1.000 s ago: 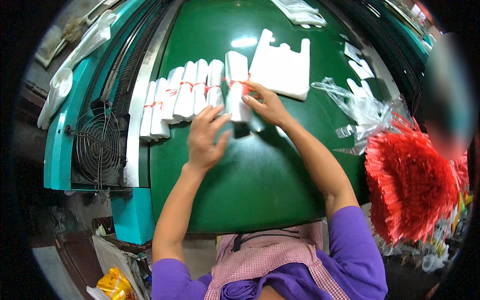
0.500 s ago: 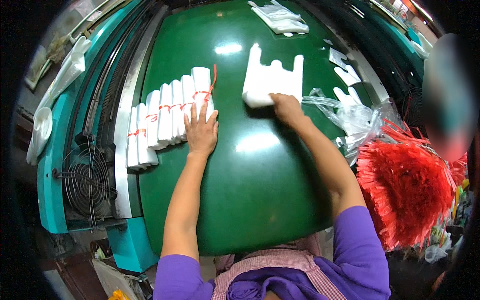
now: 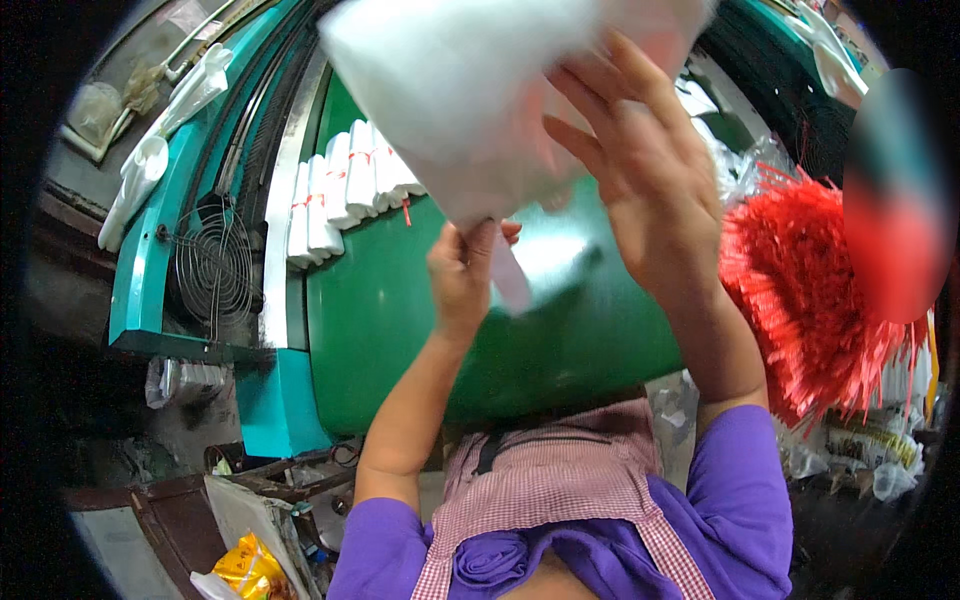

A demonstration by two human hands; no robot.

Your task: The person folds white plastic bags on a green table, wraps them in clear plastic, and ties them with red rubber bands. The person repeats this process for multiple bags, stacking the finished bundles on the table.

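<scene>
A stack of white plastic bags (image 3: 470,90) is lifted up close to the camera, above the green table (image 3: 400,320). My left hand (image 3: 462,270) pinches its lower edge from beneath. My right hand (image 3: 640,170) lies spread against its right side, holding it up. Behind it, a row of folded white bag bundles (image 3: 340,185) tied with red strips lies along the table's left edge.
A teal machine frame with a wire-guarded fan (image 3: 212,268) runs along the table's left side. A big bunch of red tie strips (image 3: 810,290) sits at the right. A yellow packet (image 3: 248,568) lies on the floor at lower left.
Both hands left the table surface; the right hand has raised the stack of white bags from the far side toward the camera, and the left hand has come up to grip its lower edge.
</scene>
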